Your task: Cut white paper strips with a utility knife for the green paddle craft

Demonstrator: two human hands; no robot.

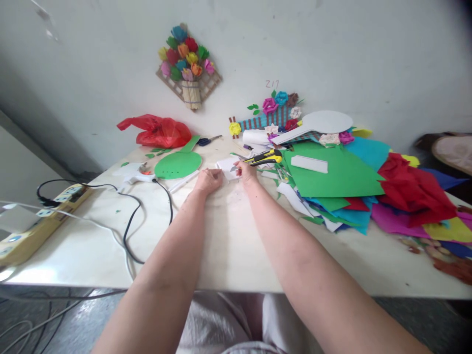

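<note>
A small white sheet [225, 163] lies on the table between my hands. My left hand [209, 180] rests at its left edge, fingers bent and pressed together, holding it down. My right hand [246, 172] is closed on a yellow and black utility knife [271, 159]. Its handle points off to the right, and a thin metal blade shows by my fingertips over the white sheet. Part of the handle is hidden behind my hand. Left of my hands are a green round paddle shape [178, 165] and a white stick [184, 182].
A white glue gun [138, 176] with a black cord and a power strip [44, 216] are at the left. Behind are a red plastic bag [158, 132] and dark-handled scissors [204, 141]. Coloured sheets [332, 172], scraps and a white paddle shape [328, 121] are piled at the right.
</note>
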